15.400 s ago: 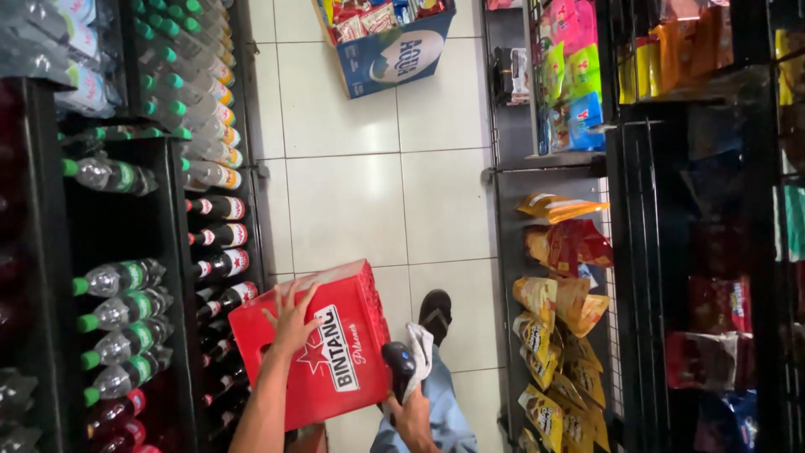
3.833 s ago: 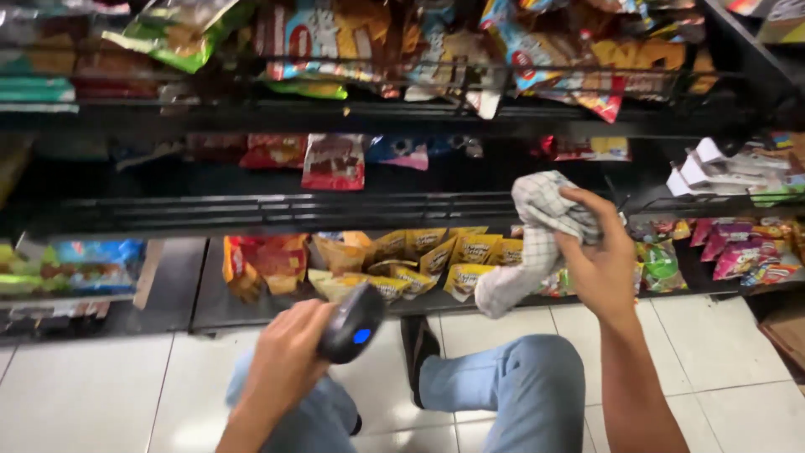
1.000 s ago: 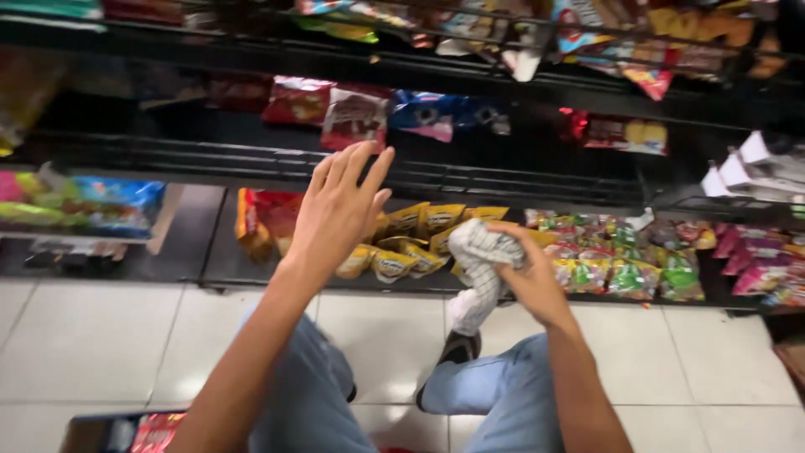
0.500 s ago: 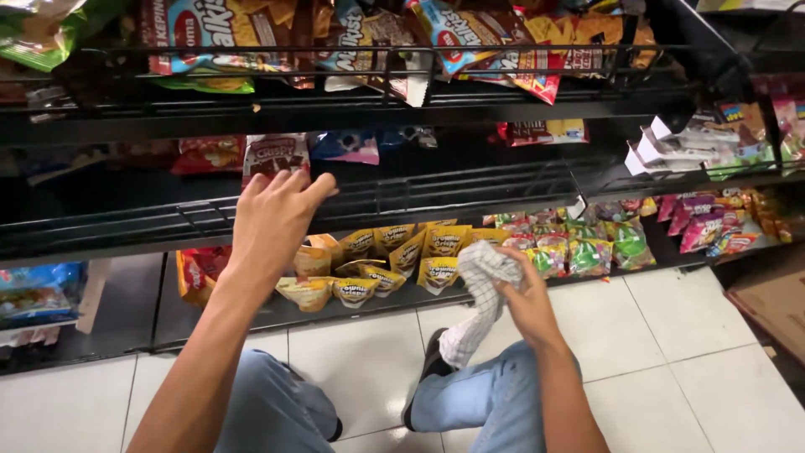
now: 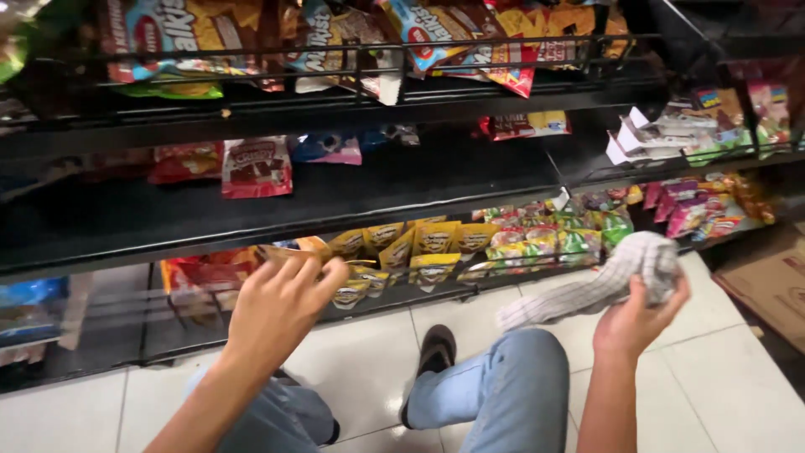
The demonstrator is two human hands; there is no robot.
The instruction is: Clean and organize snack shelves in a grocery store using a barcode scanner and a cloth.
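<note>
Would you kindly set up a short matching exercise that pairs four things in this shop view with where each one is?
Things:
1. cloth
2. yellow snack packs
3. cardboard box
4. dark shoe

Places:
A. on the tiled floor between the knees
B. bunched in the right hand
C. at the right edge, on the floor
D. on the bottom shelf, by the left hand

Pairs: 1-B, 2-D, 3-C, 4-A
</note>
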